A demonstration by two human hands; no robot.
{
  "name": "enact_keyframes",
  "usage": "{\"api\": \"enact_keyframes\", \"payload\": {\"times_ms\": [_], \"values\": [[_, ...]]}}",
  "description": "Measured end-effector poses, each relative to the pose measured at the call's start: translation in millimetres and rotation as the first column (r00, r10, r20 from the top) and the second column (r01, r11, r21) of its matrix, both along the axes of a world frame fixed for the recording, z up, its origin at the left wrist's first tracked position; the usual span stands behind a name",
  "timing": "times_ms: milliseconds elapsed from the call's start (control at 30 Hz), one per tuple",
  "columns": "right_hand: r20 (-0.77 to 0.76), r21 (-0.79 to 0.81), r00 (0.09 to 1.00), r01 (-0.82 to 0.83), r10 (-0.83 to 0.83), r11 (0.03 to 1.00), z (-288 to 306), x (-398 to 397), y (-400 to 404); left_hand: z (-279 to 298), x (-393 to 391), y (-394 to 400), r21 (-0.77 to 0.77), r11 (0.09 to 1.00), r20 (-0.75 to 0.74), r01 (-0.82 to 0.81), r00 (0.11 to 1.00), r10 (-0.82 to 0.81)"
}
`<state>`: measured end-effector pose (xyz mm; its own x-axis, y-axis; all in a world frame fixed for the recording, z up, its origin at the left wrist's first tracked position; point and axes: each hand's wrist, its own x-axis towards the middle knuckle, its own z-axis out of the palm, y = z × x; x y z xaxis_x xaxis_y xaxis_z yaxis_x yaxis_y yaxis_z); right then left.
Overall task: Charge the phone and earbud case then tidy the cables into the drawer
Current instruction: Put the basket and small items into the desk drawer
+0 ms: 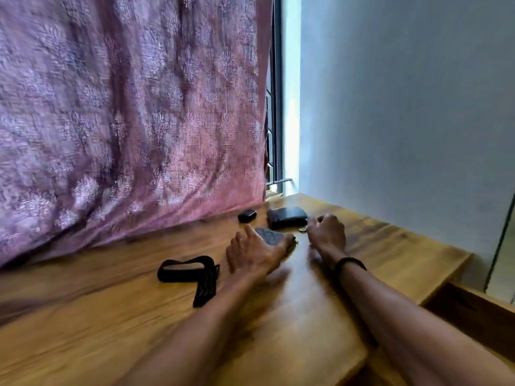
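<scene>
A dark phone (271,235) with a patterned back lies flat on the wooden table (111,330). My left hand (252,256) rests on its near end, fingers on one side and thumb on the other, gripping it. A small black earbud case (247,215) sits shut just beyond the phone, near the curtain. My right hand (326,232) hovers to the right of the phone with fingers curled in; a small metallic piece (302,229) shows beside its knuckles. No cable is clearly visible.
A black wallet-like pouch (287,217) lies behind my right hand. A looped black strap (189,271) lies left of my left wrist. A pink patterned curtain (125,121) hangs along the table's back; a pale wall (404,107) stands at the right.
</scene>
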<state>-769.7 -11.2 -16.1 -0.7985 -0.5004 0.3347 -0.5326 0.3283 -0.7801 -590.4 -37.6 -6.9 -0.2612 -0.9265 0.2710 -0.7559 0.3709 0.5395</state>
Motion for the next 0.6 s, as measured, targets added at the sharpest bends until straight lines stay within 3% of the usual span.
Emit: {"api": "enact_keyframes", "payload": {"times_ms": [133,300,467,600], "values": [[0.000,0.111,0.992,0.129,-0.129,0.985,8.0,-19.5,-31.1,-4.1,-25.5,-19.2,0.058,0.986,0.100,-0.155,0.984,0.149],[-0.094,0.364,0.995,0.066,-0.034,0.929,9.0,-29.9,-73.0,-15.3,-33.9,-30.5,0.008,0.981,0.095,-0.194,0.977,0.192],[-0.104,0.405,0.993,-0.010,0.057,0.914,7.2,-37.1,-90.2,-15.1,-33.5,-22.3,-0.144,0.985,-0.038,-0.095,0.995,0.090],[-0.131,0.336,0.981,-0.095,0.146,0.937,1.4,-38.7,-87.3,-11.3,-32.3,-19.0,-0.292,0.955,-0.284,0.049,0.949,-0.136]]}}
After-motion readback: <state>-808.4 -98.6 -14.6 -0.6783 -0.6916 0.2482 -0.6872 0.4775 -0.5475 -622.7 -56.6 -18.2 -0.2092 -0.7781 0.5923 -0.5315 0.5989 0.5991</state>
